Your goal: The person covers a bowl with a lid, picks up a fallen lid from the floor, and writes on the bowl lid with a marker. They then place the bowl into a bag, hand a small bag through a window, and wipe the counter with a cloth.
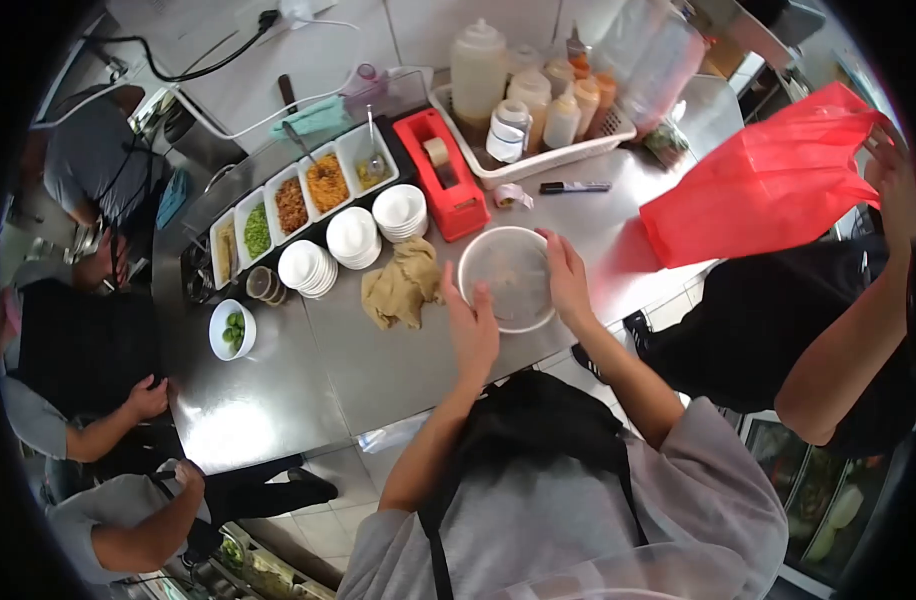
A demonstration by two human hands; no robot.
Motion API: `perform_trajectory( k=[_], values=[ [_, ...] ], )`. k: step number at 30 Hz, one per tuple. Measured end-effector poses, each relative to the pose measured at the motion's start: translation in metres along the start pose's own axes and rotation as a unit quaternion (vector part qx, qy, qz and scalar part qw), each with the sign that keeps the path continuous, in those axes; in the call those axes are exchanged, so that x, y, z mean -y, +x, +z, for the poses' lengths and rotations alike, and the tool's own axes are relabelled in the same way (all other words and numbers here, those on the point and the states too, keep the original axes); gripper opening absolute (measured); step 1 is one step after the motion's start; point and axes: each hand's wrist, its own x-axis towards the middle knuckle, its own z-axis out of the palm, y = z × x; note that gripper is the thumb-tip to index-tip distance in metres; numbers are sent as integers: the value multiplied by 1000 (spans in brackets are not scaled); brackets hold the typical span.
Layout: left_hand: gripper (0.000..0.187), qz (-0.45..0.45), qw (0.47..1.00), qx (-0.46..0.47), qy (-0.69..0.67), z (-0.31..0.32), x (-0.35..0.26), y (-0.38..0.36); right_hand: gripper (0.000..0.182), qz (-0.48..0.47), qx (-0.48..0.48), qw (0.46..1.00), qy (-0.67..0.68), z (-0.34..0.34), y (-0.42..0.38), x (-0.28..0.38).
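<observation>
Cupping a round tub (506, 285) from both sides, the left hand (471, 325) and right hand (568, 280) had it near the edge of the tabletop (363, 370), just beside a crumpled tan cloth (406, 284). Kinda blurry, so couldn't say if it was lidded. A red tape dispenser (458, 213) sat just behind, and a co-worker's hand (890, 170) held a red bag (763, 180).

No legible text or labels.

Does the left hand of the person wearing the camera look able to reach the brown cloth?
Probably yes: the brown cloth lies close beside the left hand, with nothing visible between them. But this hand is on the round container, so it may need to let go first.
</observation>
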Motion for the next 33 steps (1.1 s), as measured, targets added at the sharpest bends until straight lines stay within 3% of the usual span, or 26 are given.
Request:
perform_trajectory(
  k=[1,3,4,5,6,8,9,10,11,13,14,15,16,17,18,19,20,21,22,23,25,27,28,30,32,33],
  values=[
    [59,56,998,-21,15,-1,0,3,43,-12,11,1000,-6,-1,12,2],
    [57,135,989,-50,-31,-2,9,7,34,-66,-38,974,-211,-26,59,11],
    [57,132,989,-54,-27,-8,7,7,30,-239,-78,900,-357,-39,87,1],
    [55,179,982,-58,19,-17,1,8,27,-399,-112,772,-482,-50,111,-12],
    [53,222,971,-61,63,-24,-8,6,27,-398,-105,775,-480,-61,126,-19],
    [48,187,979,-50,69,-34,-34,-6,26,-359,19,749,-557,-76,142,-26],
    [45,255,957,-54,128,-38,-34,-7,26,-362,23,748,-556,-74,136,-15],
    [43,319,927,-57,189,-42,-35,-10,27,-322,40,813,-483,-77,124,-4],
    [43,317,927,-63,191,-42,-46,-14,27,-279,58,869,-405,-77,107,19],
    [39,375,876,-17,303,-36,-71,-27,22,-90,247,914,-308,-73,42,87],
    [39,368,877,-19,307,-30,-70,-32,20,-140,338,870,-330,-73,18,103],
    [37,364,864,62,342,-23,-69,-37,18,-189,423,815,-347,-71,-4,116],
    [35,359,843,143,374,-21,-68,-40,15,-179,458,835,-247,-63,-23,135],
    [35,356,843,145,376,-24,-67,-44,16,-108,443,872,-179,-64,-30,144],
    [36,223,898,203,320,-27,-67,-50,17,-35,423,899,-110,-65,-36,147],
    [38,84,928,257,255,-30,-67,-56,17,-32,422,900,-107,-64,-42,142],
    [38,83,927,261,255,-32,-64,-58,16,-5,411,911,-40,-62,-48,134],
    [37,18,933,307,190,-32,-59,-60,16,22,397,917,25,-60,-50,125],
    [36,-50,928,349,121,-31,-52,-64,19,27,378,926,0,-55,-54,112],
    [36,-54,926,353,118,-33,-42,-67,20,63,343,937,1,-52,-53,97],
    [40,-108,897,424,-63,-41,-27,-68,22,100,300,949,4,-45,-58,86],
    [41,-75,897,427,-88,-40,-36,-64,25,166,292,911,240,-37,-71,87],
    [41,-43,897,424,-114,-38,-42,-62,31,123,291,945,88,-32,-78,92],
    [40,-73,885,440,-131,-36,-47,-62,33,21,257,966,13,-22,-87,83],
    [40,-99,874,453,-142,-40,-58,-54,33,-39,222,973,41,-17,-89,93],
    [40,-114,811,531,-216,-47,-66,-46,33,-96,188,975,72,-15,-90,100]
  ],
)
